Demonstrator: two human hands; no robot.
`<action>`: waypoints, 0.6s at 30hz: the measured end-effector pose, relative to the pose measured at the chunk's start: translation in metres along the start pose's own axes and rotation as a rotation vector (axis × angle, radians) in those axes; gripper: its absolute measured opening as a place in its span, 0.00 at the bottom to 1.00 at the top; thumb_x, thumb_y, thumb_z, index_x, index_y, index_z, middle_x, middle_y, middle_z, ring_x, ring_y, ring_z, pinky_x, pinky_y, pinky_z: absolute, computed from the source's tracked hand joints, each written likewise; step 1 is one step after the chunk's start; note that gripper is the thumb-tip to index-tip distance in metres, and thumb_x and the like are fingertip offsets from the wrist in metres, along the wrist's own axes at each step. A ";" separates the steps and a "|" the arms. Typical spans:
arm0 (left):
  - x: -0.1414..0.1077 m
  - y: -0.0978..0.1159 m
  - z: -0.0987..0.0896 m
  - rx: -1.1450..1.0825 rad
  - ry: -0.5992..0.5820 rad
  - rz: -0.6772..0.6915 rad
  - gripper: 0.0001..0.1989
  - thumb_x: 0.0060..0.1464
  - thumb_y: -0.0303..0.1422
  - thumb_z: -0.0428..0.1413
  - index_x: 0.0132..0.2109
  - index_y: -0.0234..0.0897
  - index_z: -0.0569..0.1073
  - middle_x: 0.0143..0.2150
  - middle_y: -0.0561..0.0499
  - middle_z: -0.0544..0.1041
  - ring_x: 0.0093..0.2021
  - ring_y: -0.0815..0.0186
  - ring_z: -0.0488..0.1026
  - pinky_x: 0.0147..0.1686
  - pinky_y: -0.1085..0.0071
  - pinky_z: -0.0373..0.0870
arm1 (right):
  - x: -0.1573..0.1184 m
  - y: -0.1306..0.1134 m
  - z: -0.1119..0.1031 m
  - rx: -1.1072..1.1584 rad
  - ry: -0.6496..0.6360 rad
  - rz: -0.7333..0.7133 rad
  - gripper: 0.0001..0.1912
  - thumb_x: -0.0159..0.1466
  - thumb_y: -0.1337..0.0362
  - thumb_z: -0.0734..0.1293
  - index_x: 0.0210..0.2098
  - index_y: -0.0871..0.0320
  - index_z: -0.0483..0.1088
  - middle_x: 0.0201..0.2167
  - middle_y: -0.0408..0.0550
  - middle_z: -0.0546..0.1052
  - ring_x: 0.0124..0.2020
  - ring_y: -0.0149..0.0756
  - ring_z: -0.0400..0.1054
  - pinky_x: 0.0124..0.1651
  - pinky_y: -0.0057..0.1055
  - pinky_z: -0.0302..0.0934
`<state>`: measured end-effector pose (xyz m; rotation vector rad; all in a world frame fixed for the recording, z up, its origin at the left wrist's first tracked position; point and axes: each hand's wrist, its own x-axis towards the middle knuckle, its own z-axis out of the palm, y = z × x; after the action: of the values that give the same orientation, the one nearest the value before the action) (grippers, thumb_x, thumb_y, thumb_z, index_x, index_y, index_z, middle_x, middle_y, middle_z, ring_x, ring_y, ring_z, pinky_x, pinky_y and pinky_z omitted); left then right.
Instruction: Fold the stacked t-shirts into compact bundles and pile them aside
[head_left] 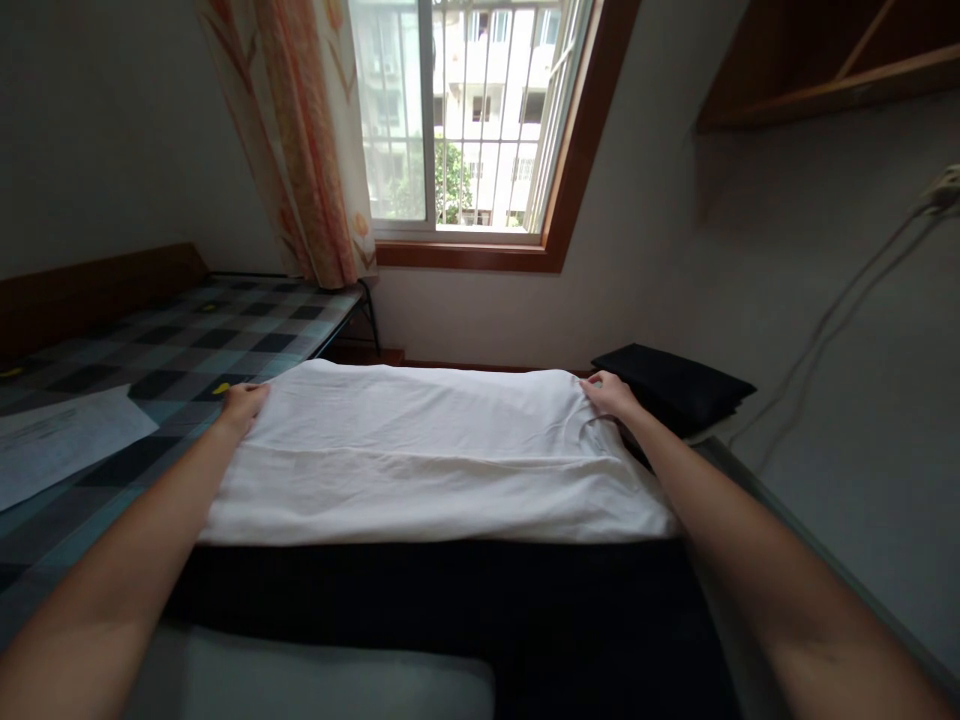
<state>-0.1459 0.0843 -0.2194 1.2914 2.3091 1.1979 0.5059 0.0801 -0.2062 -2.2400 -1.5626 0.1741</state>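
Note:
A white cloth [420,420] is stretched out flat in front of me, with a fold line running across its width. It looks like a folded garment, but its exact kind is unclear. At its far left corner my left hand [244,402] pinches the edge. My right hand [609,393] grips the far right corner, fingers closed on the fabric. Light wrinkles gather near the right end. Under the near edge of the white cloth lies a black surface [420,590]; whether it is fabric or something else I cannot tell.
On the left is a bed with a checkered cover [247,335] and a sheet of paper [67,440]. A black folded item [667,385] rests at the right by the wall. Beyond are a curtain [300,150] and a barred window [480,120]. A shelf [840,95] and hanging cord [832,300] are right.

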 end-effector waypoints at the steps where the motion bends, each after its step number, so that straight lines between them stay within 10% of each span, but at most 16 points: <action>1: -0.004 0.004 -0.003 0.033 0.046 -0.028 0.14 0.50 0.29 0.53 0.43 0.24 0.71 0.30 0.49 0.68 0.37 0.61 0.66 0.41 0.61 0.67 | -0.005 0.003 -0.004 -0.001 0.028 -0.042 0.13 0.61 0.56 0.66 0.39 0.58 0.75 0.37 0.56 0.79 0.39 0.45 0.73 0.40 0.33 0.63; 6: -0.034 0.033 -0.009 0.316 0.209 0.236 0.14 0.57 0.33 0.49 0.47 0.32 0.72 0.48 0.42 0.70 0.48 0.57 0.65 0.50 0.57 0.61 | -0.040 0.016 -0.019 0.125 0.048 -0.326 0.17 0.60 0.50 0.65 0.30 0.58 0.74 0.31 0.54 0.77 0.32 0.41 0.70 0.37 0.33 0.61; 12: -0.071 0.051 0.001 0.236 -0.533 0.629 0.18 0.54 0.46 0.49 0.39 0.36 0.74 0.33 0.49 0.75 0.33 0.63 0.70 0.36 0.70 0.65 | -0.088 0.026 -0.038 0.317 -0.399 -0.519 0.30 0.57 0.36 0.62 0.26 0.59 0.74 0.24 0.47 0.73 0.26 0.35 0.64 0.29 0.30 0.55; 18: -0.091 0.034 -0.025 0.359 -0.704 0.748 0.25 0.56 0.54 0.47 0.30 0.38 0.73 0.29 0.49 0.74 0.29 0.64 0.68 0.32 0.70 0.62 | -0.109 0.037 -0.052 0.337 -0.584 -0.455 0.30 0.48 0.36 0.70 0.29 0.60 0.76 0.24 0.46 0.72 0.26 0.34 0.63 0.29 0.30 0.55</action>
<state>-0.0865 0.0075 -0.1939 2.3522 1.5811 0.3172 0.5150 -0.0445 -0.1874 -1.5965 -2.0956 0.9432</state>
